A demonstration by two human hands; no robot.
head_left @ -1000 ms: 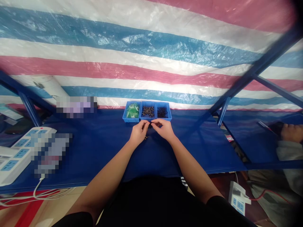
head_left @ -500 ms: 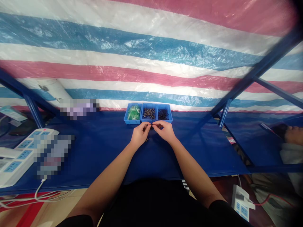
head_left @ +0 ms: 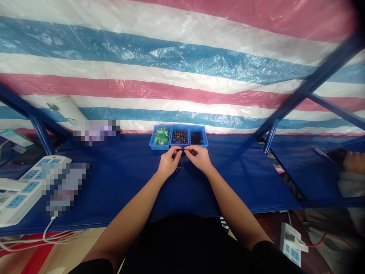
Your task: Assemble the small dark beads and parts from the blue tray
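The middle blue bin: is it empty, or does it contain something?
Not empty: many small shiny parts lie inside the middle bin.

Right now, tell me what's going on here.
A person's left hand and right hand pinch a small dark piece between them, too tiny to identify. Just beyond stand three blue plastic bins holding, left to right, green and white pieces, brassy pieces and thin black pieces. A small metallic piece lies on the dark blue tabletop near the left hand.
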